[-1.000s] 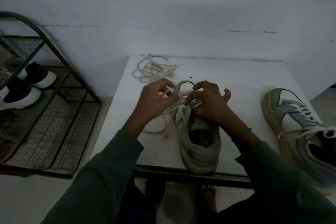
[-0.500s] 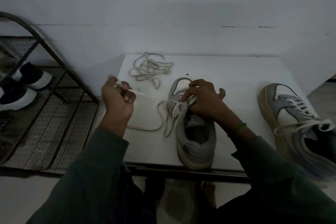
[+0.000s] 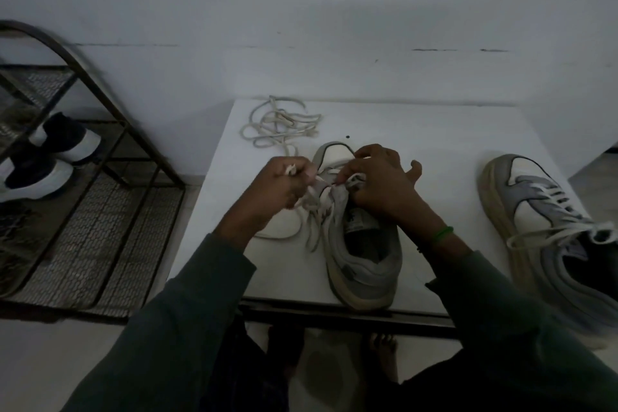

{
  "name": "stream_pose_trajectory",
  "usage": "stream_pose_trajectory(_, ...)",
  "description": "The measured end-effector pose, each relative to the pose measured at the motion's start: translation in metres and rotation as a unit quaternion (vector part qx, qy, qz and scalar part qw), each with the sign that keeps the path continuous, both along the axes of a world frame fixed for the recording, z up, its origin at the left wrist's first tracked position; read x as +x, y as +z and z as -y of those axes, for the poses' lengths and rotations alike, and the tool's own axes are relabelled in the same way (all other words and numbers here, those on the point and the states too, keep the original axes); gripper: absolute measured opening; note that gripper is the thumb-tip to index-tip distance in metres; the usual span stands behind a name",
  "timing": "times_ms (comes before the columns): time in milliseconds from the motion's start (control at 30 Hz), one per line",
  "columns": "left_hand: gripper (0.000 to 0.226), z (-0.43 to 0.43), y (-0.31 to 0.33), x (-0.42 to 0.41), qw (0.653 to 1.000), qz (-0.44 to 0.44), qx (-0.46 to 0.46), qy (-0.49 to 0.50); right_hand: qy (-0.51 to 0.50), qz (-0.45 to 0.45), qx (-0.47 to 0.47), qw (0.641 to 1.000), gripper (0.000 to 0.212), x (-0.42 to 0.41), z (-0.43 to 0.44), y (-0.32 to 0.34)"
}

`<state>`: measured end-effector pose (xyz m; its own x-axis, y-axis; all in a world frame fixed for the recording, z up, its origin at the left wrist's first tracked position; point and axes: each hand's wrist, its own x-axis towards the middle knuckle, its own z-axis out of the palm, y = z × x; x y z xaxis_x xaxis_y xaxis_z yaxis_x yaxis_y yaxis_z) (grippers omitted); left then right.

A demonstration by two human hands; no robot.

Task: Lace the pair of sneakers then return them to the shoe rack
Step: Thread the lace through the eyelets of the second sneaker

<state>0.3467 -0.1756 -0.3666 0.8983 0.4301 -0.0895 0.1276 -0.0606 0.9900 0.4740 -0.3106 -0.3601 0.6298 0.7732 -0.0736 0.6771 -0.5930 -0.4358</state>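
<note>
So half a second before this the left hand [image 3: 279, 182] was way out to the left, drawing the lace [image 3: 312, 207] through. By this moment it had come back in, just beside the right hand [image 3: 378, 184], over the front eyelets of the grey sneaker [image 3: 364, 257]. The left fist was clenched around the lace end, and the right hand's fingers were curled onto the sneaker's upper by the eyelets, pinning it. I read that as one pass pulled snug and the next hole lined up, so this shoe was only a few rows in. Slack from the lace looped on the table [image 3: 434, 144] left of the shoe.

The second sneaker [image 3: 548, 227] sat well apart to the right and looked laced already, with a spare lace [image 3: 281, 125] heaped at the far left corner.

Edge-wise, the grey sneaker's heel was right at the near edge of the table, and the second one seemed to hang past the near right corner, though the wide lens makes that hard to call. There was bare tabletop between the two shoes. The shoe rack [image 3: 100, 211] stood to the left with dark shoes [image 3: 50, 157] on a shelf and bare mesh nearer.
</note>
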Motion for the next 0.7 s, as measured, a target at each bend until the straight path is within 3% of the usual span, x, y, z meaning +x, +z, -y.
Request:
stream_pose_trajectory(67,0.036,0.004,0.004,-0.004,0.994,-0.094,-0.027,-0.056,0.005,0.006,-0.004,1.000,0.017,-0.002,-0.001,0.000)
stream_pose_trajectory(167,0.057,0.011,0.008,-0.004,0.964,-0.250,-0.024,-0.086,0.007,-0.008,-0.002,1.000,0.019,-0.002,-0.001,0.001)
stream_pose_trajectory(267,0.037,0.012,0.004,-0.002,0.939,-0.328,0.038,-0.092,0.004,-0.018,0.002,1.000,0.021,-0.001,0.000,0.002)
stream_pose_trajectory(400,0.017,0.008,0.000,-0.003,0.945,-0.300,0.076,-0.107,0.009,-0.014,-0.010,1.000,0.021,0.000,-0.001,0.002)
stream_pose_trajectory(633,0.007,0.002,-0.010,-0.003,0.952,-0.221,0.168,-0.128,0.028,-0.017,-0.023,0.999,0.018,0.003,-0.002,-0.001)
stream_pose_trajectory(700,0.010,0.001,-0.011,-0.001,0.946,-0.210,0.225,-0.104,0.053,-0.065,0.013,0.996,0.018,0.004,-0.001,0.001)
